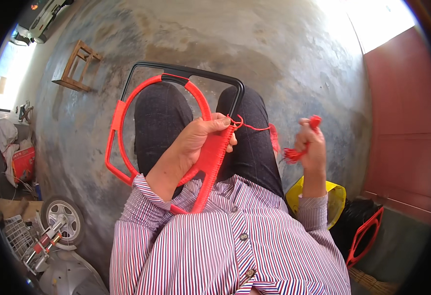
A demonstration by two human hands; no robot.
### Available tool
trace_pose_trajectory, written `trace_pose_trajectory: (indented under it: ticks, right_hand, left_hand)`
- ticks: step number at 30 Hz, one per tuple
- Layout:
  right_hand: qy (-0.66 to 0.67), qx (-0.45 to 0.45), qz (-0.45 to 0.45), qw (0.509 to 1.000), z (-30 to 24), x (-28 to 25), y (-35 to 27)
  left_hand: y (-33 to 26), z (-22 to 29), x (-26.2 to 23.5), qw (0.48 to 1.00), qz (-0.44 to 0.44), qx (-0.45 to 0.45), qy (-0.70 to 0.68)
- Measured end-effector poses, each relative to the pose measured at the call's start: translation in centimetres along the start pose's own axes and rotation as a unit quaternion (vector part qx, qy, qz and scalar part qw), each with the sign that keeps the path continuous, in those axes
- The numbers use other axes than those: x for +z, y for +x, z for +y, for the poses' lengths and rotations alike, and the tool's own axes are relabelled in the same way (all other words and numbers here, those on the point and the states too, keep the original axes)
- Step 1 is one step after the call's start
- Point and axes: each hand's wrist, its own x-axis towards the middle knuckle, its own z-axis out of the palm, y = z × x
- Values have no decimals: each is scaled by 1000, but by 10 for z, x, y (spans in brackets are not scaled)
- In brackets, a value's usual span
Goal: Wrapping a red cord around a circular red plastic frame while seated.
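A frame (pixel 205 74) with rounded corners rests across my lap, its far bar and upper right corner bare black. Red cord wraps most of its sides and the ring (pixel 121 123) inside it, and a red panel (pixel 210 150) fills the space between ring and right side. My left hand (pixel 201 135) is closed on that right side, thumb near where the wrapping ends. From there a loose red strand (pixel 257 129) runs off to the right. My right hand (pixel 312 142), raised beyond my right thigh, is closed round a bundle of red cord (pixel 292 155) that sticks out both sides of the fist.
A wooden stool (pixel 73 78) lies on the concrete floor at far left. Near left are a scooter wheel (pixel 63 222) and a red bag (pixel 24 164). A yellow bag (pixel 336 194), a black bag and another red-wrapped frame (pixel 364 236) sit by my right side, near a red door (pixel 402 123).
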Motion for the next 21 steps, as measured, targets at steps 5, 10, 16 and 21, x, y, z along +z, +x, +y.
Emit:
trace_pose_trajectory:
  ticks: [5, 10, 16, 21]
  right_hand:
    - [-267, -16, -190, 945, 22, 100, -11]
    - [-267, -24, -181, 946, 18, 73, -17]
    - [-173, -45, -230, 957, 34, 48, -33]
    - [-385, -154, -63, 908, 10, 43, 18]
  left_hand:
    - [4, -3, 1, 1000, -8, -8, -17]
    - [0, -3, 1, 999, -2, 4, -37]
    - [4, -3, 2, 1000, 15, 0, -10]
    - [7, -5, -2, 1000, 21, 5, -16]
